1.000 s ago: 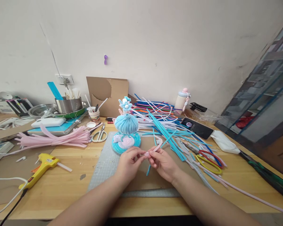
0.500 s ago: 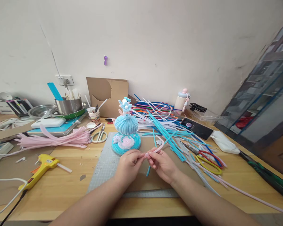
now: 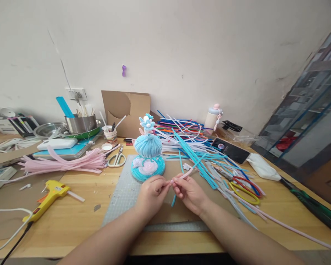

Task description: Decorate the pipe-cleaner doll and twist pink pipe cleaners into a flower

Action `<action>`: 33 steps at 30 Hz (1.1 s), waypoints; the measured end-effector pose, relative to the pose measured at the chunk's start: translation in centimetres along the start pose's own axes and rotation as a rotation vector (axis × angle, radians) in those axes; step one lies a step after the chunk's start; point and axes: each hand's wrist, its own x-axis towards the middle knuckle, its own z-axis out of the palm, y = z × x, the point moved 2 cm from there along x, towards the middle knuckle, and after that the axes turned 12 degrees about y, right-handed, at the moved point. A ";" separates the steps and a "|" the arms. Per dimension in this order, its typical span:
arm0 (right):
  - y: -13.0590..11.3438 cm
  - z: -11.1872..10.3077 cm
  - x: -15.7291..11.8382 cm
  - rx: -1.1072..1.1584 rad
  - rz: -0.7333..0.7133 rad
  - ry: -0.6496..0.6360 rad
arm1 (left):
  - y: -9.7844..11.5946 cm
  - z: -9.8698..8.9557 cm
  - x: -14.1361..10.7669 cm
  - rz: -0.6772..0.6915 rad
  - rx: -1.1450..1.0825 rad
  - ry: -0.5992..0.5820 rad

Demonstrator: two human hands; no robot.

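Note:
A pale pink pipe cleaner (image 3: 186, 173) is pinched between the fingertips of both hands, above a brown board on the grey cutting mat (image 3: 123, 198). My left hand (image 3: 153, 193) is closed on its left end, where a small pink curl shows. My right hand (image 3: 190, 193) grips it just to the right, and its free length sticks out up and rightward. Just behind my left hand stands a blue and pink fuzzy ornament (image 3: 148, 147) on a round base. A small whitish flower piece (image 3: 186, 167) lies beyond my right hand.
Many coloured pipe cleaners (image 3: 193, 147) spread behind and right, with red-and-yellow-handled scissors (image 3: 244, 189) beside them. At the left are a yellow glue gun (image 3: 48, 197), a pink bundle (image 3: 66, 162) and pale-handled scissors (image 3: 116, 159). A phone (image 3: 231, 150) lies at the back right.
The pink pipe cleaner's free end, bent upward before, now lies straighter and lower toward the right. Both hands stay nearly in place, fingertips still together.

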 end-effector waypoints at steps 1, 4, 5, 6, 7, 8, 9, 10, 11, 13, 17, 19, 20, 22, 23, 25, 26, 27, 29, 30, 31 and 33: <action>0.0 0.0 0.0 -0.005 0.001 -0.003 | 0.0 0.0 0.0 -0.008 0.011 -0.005; -0.1 -0.1 0.2 -0.033 -0.013 -0.013 | 0.0 0.0 0.0 -0.059 -0.003 -0.023; -0.2 -0.2 0.3 -0.053 -0.026 -0.017 | -0.1 0.1 0.0 -0.098 -0.026 -0.032; -0.3 -0.3 0.4 -0.084 -0.043 -0.022 | -0.1 0.1 0.1 -0.155 -0.058 -0.048; -0.5 -0.4 0.4 -0.125 -0.070 -0.028 | -0.3 0.2 0.1 -0.233 -0.101 -0.066; -0.6 -0.4 0.5 -0.179 -0.100 -0.038 | -0.4 0.3 0.2 -0.320 -0.155 -0.086; -0.7 -0.5 0.5 -0.238 -0.127 -0.056 | -0.6 0.5 0.2 -0.409 -0.222 -0.106; -0.8 -0.5 0.4 -0.293 -0.147 -0.079 | -0.8 0.6 0.3 -0.492 -0.301 -0.125; -0.9 -0.5 0.4 -0.337 -0.157 -0.104 | -0.9 0.8 0.3 -0.566 -0.390 -0.142; -0.9 -0.4 0.2 -0.385 -0.153 -0.136 | -1.1 1.1 0.4 -0.682 -0.571 -0.176; -0.9 -0.2 0.1 -0.366 -0.126 -0.118 | -1.1 1.3 0.5 -0.845 -0.796 -0.257; -0.9 -0.2 0.2 -0.326 -0.099 -0.126 | -1.0 1.1 0.5 -0.910 -0.836 -0.290; -1.0 -0.2 0.2 -0.313 -0.087 -0.134 | -1.0 1.0 0.6 -0.947 -0.850 -0.304; -1.3 -0.3 0.2 -0.318 -0.082 -0.146 | -0.9 0.7 0.6 -1.029 -0.882 -0.333; -1.4 -0.3 0.2 -0.335 -0.093 -0.147 | -0.9 0.6 0.6 -1.071 -0.901 -0.348; -1.7 -0.4 0.1 -0.376 -0.134 -0.137 | -0.9 0.4 0.6 -1.147 -0.940 -0.383; -1.8 -0.4 0.1 -0.401 -0.158 -0.132 | -0.9 0.3 0.6 -1.175 -0.955 -0.406; -1.9 -0.3 0.1 -0.430 -0.178 -0.130 | -0.9 0.3 0.5 -1.193 -0.963 -0.435; -1.9 -0.3 0.2 -0.495 -0.197 -0.138 | -0.9 0.3 0.5 -1.193 -0.961 -0.484; -1.9 -0.3 0.2 -0.531 -0.208 -0.146 | -0.9 0.3 0.5 -1.174 -0.946 -0.494; -1.9 -0.3 0.3 -0.569 -0.238 -0.148 | -1.0 0.4 0.5 -1.146 -0.922 -0.491; -2.2 -0.5 0.3 -0.670 -0.394 -0.088 | -1.2 0.4 0.6 -1.064 -0.850 -0.457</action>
